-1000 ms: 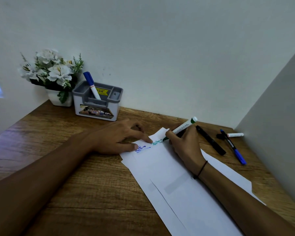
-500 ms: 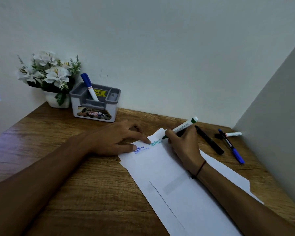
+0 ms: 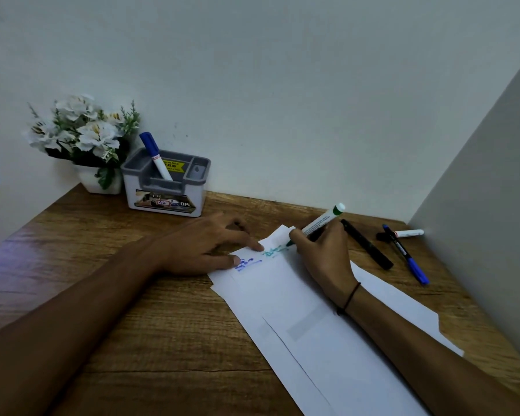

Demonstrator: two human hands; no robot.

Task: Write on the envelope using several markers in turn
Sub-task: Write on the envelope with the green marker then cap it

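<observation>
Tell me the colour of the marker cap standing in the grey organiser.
Blue cap on the white marker, seen in the head view.

White flowers in a pot (image 3: pixel 81 139), grey desk organiser (image 3: pixel 165 187), wooden desk (image 3: pixel 150 328), white wall (image 3: pixel 282 94)

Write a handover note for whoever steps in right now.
Right hand: holds the green marker, tip on the envelope.
Left hand: flat, fingers pinning the envelope's far end.
Done: blue writing, then green writing beside it, near the far end.
Spare markers: black marker, blue pen and a white marker on the desk to the right; a blue-capped marker in the holder.
Left: finish green, then write with the others.
</observation>
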